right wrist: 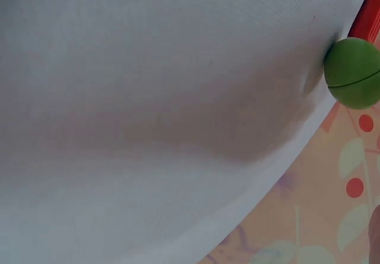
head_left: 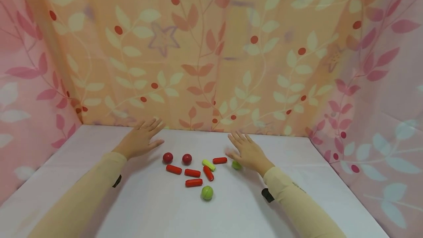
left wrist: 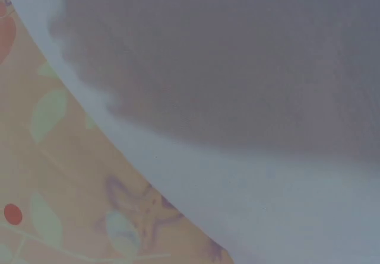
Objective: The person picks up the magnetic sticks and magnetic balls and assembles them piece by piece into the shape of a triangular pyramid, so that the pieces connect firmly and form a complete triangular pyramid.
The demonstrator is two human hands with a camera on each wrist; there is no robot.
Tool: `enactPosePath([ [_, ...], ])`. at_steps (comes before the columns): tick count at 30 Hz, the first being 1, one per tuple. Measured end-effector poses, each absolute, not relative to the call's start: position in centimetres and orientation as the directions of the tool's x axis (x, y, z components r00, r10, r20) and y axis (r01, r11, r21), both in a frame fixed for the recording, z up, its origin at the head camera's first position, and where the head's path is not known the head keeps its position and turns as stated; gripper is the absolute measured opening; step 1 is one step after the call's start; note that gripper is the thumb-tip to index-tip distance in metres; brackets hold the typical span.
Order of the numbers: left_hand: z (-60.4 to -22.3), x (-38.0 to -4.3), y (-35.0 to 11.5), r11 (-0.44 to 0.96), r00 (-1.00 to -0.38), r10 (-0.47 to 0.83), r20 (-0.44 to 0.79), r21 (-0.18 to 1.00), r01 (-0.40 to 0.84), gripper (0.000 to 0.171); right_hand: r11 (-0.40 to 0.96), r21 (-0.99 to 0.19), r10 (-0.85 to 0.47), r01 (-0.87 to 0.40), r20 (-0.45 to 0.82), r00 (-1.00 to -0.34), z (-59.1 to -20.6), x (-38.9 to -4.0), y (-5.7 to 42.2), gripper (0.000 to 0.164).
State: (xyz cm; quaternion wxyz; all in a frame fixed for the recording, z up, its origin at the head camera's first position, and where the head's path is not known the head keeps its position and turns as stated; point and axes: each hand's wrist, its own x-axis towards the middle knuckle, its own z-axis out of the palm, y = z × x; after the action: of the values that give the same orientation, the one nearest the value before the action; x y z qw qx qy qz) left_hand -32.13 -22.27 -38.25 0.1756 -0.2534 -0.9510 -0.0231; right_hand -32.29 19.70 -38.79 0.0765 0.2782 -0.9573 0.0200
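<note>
In the head view, my left hand [head_left: 140, 140] has its fingers spread above the back left of the table, holding nothing. Closest to it is a glossy red ball [head_left: 167, 158], with a second red ball [head_left: 187, 159] to the right. My right hand [head_left: 248, 152], fingers extended, hovers over the back right and partly hides a green ball [head_left: 236, 165]. The right wrist view shows a dark seam on that green ball [right wrist: 355, 74] and a red stick [right wrist: 367, 18] past it. Whether this hand touches the ball, I cannot tell.
Several short red sticks [head_left: 193, 182] lie scattered mid-table beside one yellow-green stick [head_left: 208, 165]. Another green ball [head_left: 207, 193] lies nearest the front. The white tabletop [head_left: 148, 212] meets a leaf-patterned curtain [head_left: 198, 65] at the back, with pink cloth [head_left: 373, 102] on both sides.
</note>
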Motion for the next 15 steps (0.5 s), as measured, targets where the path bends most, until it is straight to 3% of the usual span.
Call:
enactPosePath([
  [15,-38.7,-31.1,-20.8,0.860,-0.820,0.486,0.302,0.004,0.511,0.070,0.795,0.003,-0.601,-0.607,0.145,-0.786,-39.3,-32.3,19.1,0.076],
])
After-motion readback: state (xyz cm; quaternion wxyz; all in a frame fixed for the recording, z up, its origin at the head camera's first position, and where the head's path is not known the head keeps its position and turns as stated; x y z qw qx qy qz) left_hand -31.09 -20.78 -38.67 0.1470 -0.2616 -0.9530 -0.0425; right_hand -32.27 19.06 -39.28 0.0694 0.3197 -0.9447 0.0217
